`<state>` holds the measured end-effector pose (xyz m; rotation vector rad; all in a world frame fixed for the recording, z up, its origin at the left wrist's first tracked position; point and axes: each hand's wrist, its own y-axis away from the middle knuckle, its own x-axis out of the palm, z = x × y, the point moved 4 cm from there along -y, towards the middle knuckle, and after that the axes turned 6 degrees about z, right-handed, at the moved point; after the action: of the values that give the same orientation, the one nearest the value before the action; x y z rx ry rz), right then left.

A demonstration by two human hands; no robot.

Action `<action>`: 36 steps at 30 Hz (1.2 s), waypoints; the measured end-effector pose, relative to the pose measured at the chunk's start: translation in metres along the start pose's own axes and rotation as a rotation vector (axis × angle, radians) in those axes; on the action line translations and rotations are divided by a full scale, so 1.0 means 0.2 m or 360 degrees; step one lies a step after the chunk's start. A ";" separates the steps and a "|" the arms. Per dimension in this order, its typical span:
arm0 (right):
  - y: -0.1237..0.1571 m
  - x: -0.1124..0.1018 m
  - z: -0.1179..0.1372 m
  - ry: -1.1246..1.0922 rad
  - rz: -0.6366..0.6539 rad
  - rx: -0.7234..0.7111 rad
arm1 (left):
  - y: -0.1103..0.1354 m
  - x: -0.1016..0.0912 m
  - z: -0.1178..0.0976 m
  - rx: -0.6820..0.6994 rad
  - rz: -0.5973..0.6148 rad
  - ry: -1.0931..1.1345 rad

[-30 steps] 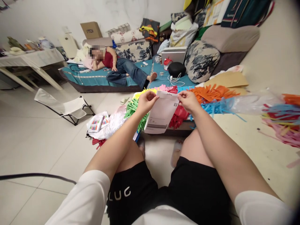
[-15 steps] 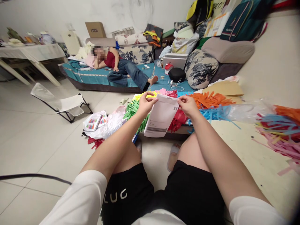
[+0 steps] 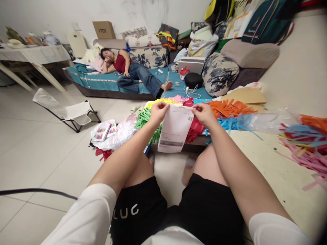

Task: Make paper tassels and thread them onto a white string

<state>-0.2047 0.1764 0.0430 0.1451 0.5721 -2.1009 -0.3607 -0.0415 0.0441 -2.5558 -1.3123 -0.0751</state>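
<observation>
Between my two hands hangs a flat white packet (image 3: 175,127) with small print and a grey striped band near its bottom. My left hand (image 3: 159,111) pinches its upper left corner. At the upper right corner my right hand (image 3: 202,113) grips it between thumb and fingers. Behind the packet lie bunches of cut tissue-paper fringe: green fringe (image 3: 144,120) by my left hand, red fringe (image 3: 195,131) just under my right hand, and orange fringe (image 3: 230,109) and blue fringe (image 3: 227,124) further right. What the packet holds is hidden.
A pile of printed packets (image 3: 102,131) lies beside clear plastic bags (image 3: 125,136) on the left. A pale board (image 3: 265,163) is at my right, with more coloured fringe (image 3: 306,143). Beyond, a person in a red top lies on a teal sofa (image 3: 99,83). A folding chair (image 3: 74,110) stands left.
My left hand has shifted slightly, its fingers now closer together at the packet's corner. The packet hangs a little lower and flatter. Both hands still hold its top edge.
</observation>
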 end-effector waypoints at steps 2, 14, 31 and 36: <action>0.00 0.00 0.02 0.0037 0.0004 0.0012 | 0.00 -0.01 -0.01 -0.0003 -0.0024 -0.0020; 0.01 0.02 0.08 0.0136 -0.0032 -0.0048 | 0.03 0.01 -0.02 0.0025 -0.0057 -0.0072; 0.04 0.02 0.10 0.0057 -0.0034 0.0043 | -0.02 -0.04 0.04 -0.0130 0.0273 -0.0129; 0.04 0.04 0.11 0.0296 0.0078 0.0031 | 0.00 -0.02 0.05 -0.0159 0.0290 -0.0044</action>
<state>-0.1988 0.1565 0.0580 0.3648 0.6521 -2.0587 -0.3648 -0.0423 0.0337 -2.7577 -1.1046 -0.0719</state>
